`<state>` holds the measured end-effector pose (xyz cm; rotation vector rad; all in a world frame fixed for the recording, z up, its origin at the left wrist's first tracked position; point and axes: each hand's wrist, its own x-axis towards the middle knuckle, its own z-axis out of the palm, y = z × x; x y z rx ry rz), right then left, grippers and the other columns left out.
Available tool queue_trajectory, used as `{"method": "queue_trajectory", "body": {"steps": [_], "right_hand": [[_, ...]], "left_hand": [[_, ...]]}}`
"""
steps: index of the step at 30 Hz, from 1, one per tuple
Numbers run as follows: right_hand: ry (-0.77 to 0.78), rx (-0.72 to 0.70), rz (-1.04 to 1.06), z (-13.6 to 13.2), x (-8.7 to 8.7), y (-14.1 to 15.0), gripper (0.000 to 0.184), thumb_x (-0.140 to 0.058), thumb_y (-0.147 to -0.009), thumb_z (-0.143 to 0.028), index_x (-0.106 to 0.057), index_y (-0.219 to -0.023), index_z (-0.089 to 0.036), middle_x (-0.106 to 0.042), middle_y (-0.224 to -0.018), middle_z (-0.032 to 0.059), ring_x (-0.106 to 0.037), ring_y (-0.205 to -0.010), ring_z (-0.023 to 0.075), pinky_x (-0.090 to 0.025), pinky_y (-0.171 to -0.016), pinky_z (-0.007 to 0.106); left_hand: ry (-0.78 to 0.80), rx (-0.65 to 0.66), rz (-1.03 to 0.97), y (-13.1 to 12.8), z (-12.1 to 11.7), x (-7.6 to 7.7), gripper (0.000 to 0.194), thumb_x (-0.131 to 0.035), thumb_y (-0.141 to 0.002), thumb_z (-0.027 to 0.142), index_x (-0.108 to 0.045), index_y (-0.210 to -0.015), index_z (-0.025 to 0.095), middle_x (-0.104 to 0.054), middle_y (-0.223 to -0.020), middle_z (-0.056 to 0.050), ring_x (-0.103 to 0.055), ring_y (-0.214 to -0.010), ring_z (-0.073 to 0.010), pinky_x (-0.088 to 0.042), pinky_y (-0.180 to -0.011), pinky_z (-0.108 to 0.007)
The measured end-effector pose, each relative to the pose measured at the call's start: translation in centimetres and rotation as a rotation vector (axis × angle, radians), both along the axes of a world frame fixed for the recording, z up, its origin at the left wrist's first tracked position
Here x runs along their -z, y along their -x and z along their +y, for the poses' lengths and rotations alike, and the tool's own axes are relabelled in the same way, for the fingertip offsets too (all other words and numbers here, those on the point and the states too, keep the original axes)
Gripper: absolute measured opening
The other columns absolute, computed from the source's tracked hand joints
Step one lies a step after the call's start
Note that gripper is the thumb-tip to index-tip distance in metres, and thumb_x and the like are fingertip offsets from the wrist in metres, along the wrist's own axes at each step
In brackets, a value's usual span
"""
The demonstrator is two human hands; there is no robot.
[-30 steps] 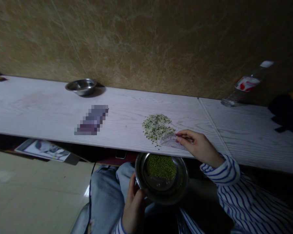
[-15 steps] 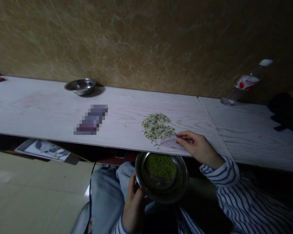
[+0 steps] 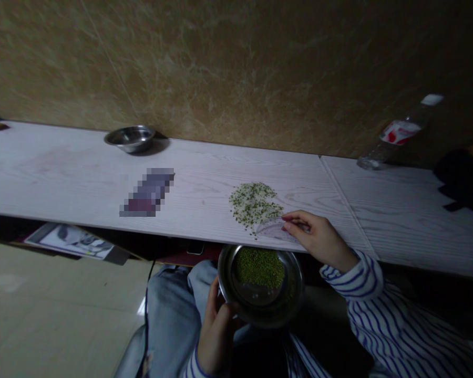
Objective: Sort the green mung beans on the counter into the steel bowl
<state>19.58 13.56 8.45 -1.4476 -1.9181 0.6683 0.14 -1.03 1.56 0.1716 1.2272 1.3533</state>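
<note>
My left hand (image 3: pixel 216 328) grips the rim of a steel bowl (image 3: pixel 290 299) held over my lap, just below the table's front edge. Green beans (image 3: pixel 259 266) fill the far half of the bowl. On the pale wooden table (image 3: pixel 63 173) lies a loose patch of green beans mixed with white grains (image 3: pixel 252 202). My right hand (image 3: pixel 319 239) rests at the table's edge beside that patch, its fingers pinched on a thin pale card or sheet (image 3: pixel 274 228) that touches the patch's near side.
A second, smaller steel bowl (image 3: pixel 131 138) stands at the back of the table by the wall. A blurred flat object (image 3: pixel 147 192) lies left of the beans. A plastic bottle (image 3: pixel 398 134) stands at the far right, with a dark bundle (image 3: pixel 461 181) beyond it. A magazine (image 3: pixel 69 240) lies under the table.
My right hand and the sheet have shifted very slightly left along the table's edge. The left hand and bowl have stayed put.
</note>
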Motion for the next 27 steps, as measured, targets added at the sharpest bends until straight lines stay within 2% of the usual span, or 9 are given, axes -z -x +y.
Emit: {"method": "queue_trajectory", "body": {"steps": [5, 12, 17, 22, 27], "right_hand": [[0.005, 0.027, 0.039, -0.2, -0.3, -0.1, 0.019, -0.061, -0.081, -0.029, -0.069, -0.095, -0.019, -0.074, -0.085, 0.0062, -0.069, -0.079, 0.0205, -0.055, -0.073, 0.034], [0.026, 0.000, 0.032, -0.8, -0.4, -0.1, 0.019, -0.062, -0.081, -0.030, -0.070, -0.094, -0.019, -0.074, -0.085, 0.0058, -0.069, -0.079, 0.0201, -0.055, -0.073, 0.034], [0.008, 0.026, 0.028, -0.3, 0.0, -0.1, 0.019, -0.062, -0.081, -0.029, -0.069, -0.095, -0.019, -0.074, -0.085, 0.0058, -0.069, -0.079, 0.0202, -0.055, -0.071, 0.033], [0.005, 0.018, 0.090, 0.0, 0.0, 0.2, 0.017, -0.062, -0.081, -0.028, -0.069, -0.094, -0.019, -0.074, -0.084, 0.0053, -0.069, -0.077, 0.0191, -0.056, -0.070, 0.032], [0.005, 0.001, 0.067, -0.2, -0.1, 0.8, 0.016, -0.062, -0.081, -0.027, -0.069, -0.093, -0.019, -0.074, -0.083, 0.0048, -0.069, -0.078, 0.0191, -0.056, -0.072, 0.032]], "left_hand": [[0.016, 0.008, -0.045, 0.2, 0.0, 0.2, 0.071, -0.069, -0.064, 0.026, -0.048, -0.132, 0.023, -0.062, -0.106, -0.008, -0.061, -0.082, -0.0245, -0.053, -0.059, -0.032], [0.003, 0.050, -0.050, 0.4, 0.0, 0.5, 0.069, -0.064, -0.066, 0.025, -0.046, -0.133, 0.023, -0.062, -0.107, -0.007, -0.059, -0.076, -0.0202, -0.054, -0.069, -0.036], [0.004, 0.033, -0.071, 0.4, 0.0, 0.6, 0.072, -0.067, -0.064, 0.026, -0.045, -0.133, 0.023, -0.060, -0.110, -0.009, -0.060, -0.085, -0.0248, -0.054, -0.065, -0.036], [-0.005, 0.034, -0.066, 0.5, -0.1, 0.9, 0.073, -0.068, -0.064, 0.027, -0.046, -0.133, 0.023, -0.061, -0.105, -0.008, -0.060, -0.082, -0.0244, -0.054, -0.067, -0.038], [0.001, 0.043, -0.049, 0.6, -0.2, 1.3, 0.074, -0.069, -0.065, 0.029, -0.046, -0.135, 0.026, -0.061, -0.105, -0.006, -0.060, -0.082, -0.0240, -0.052, -0.065, -0.035]]}}
